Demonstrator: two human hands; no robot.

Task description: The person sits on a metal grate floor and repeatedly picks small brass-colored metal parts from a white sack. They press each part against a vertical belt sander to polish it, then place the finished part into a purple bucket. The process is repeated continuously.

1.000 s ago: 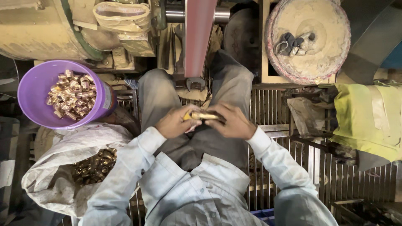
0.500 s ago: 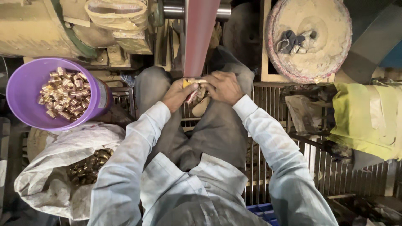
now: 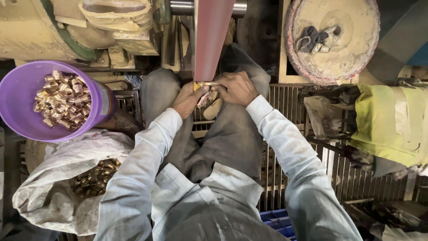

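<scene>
Since the earlier frame, both hands have travelled forward from the lap to the lower end of the belt (image 3: 209, 40), and the metal part now sits at the belt face instead of over the thighs.

We hold the brass part (image 3: 206, 84) between both hands. Our left hand (image 3: 189, 99) is curled closed on the near end, fingers wrapped tight. Our right hand (image 3: 238, 88) is closed over the far end, knuckles up. The part lies crosswise between the two grips, projecting only a little from the fingers, and its exposed end meets the bottom edge of the reddish belt. We cannot tell for certain whether the part presses on the belt or sits just beside it, since the fingers cover most of it.

Progress, as we judge it:
1. The purple tub (image 3: 18, 120) to our left holds a heap of bright brass pieces (image 3: 62, 100); these appear finished.
2. The white sack (image 3: 58, 165) below the tub holds darker, duller pieces (image 3: 93, 178); these appear unworked.
3. One piece is in hand at the belt.

A fair quantity lies in both containers, so we judge the batch to be partly done, with more left in the sack.

A round dusty disc (image 3: 332, 40) stands to the right of the belt, well apart from the hands.
</scene>
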